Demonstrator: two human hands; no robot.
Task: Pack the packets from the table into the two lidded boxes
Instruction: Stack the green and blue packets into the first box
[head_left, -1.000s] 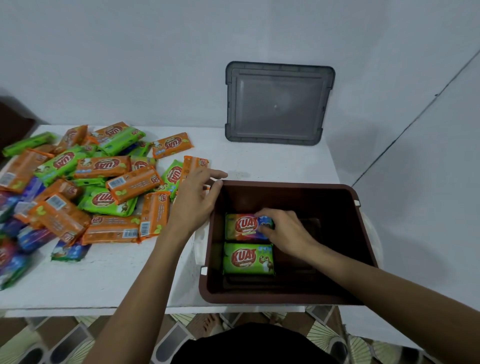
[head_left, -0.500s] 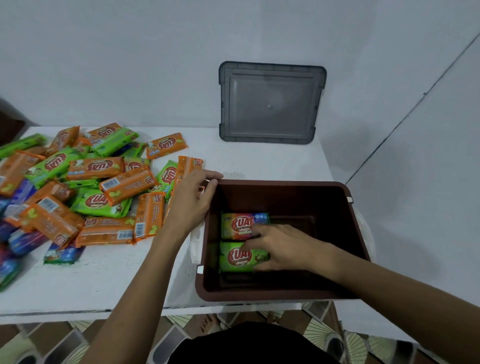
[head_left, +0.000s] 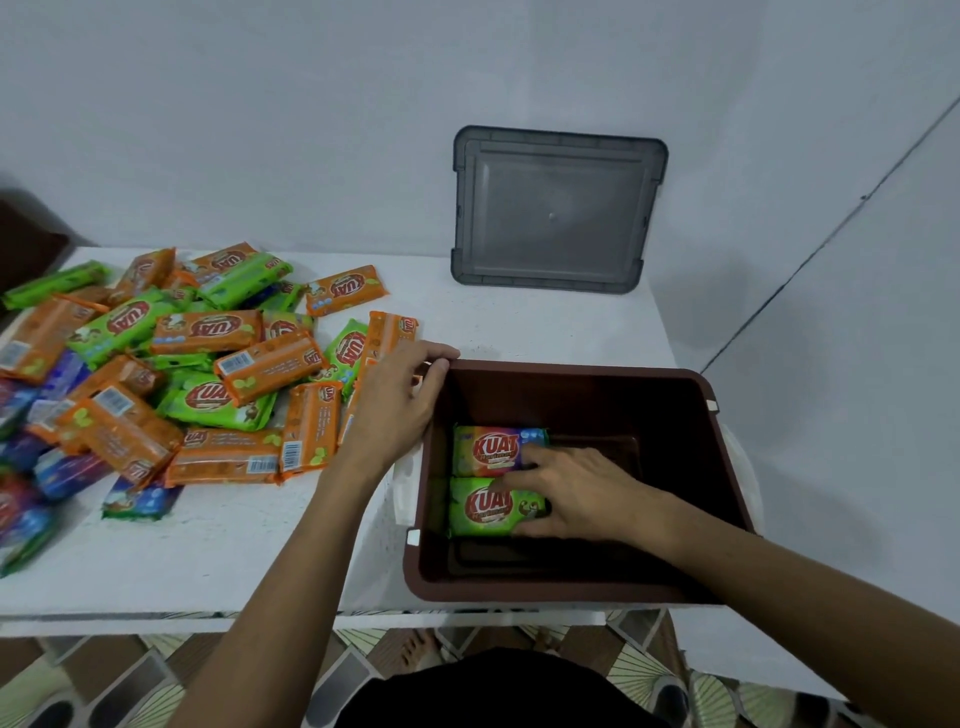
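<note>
Under the right hand (head_left: 576, 488), inside the brown box (head_left: 571, 587): two packets lie flat and touch edge to edge. The multicoloured packet (head_left: 485, 449) lies under the fingertips, the green packet (head_left: 485, 512) on the thumb side. The fingers are spread, fairly straight, and rest on both.

The left hand (head_left: 395, 400) lies at the box's corner with its fingertips on the rim, over an orange packet (head_left: 387, 338). Whether it grips that packet cannot be told. The loose pile of packets (head_left: 208, 364) lies left of this hand on the counter (head_left: 208, 561). Beyond both hands, a grey lid (head_left: 558, 208) leans against the wall.
</note>
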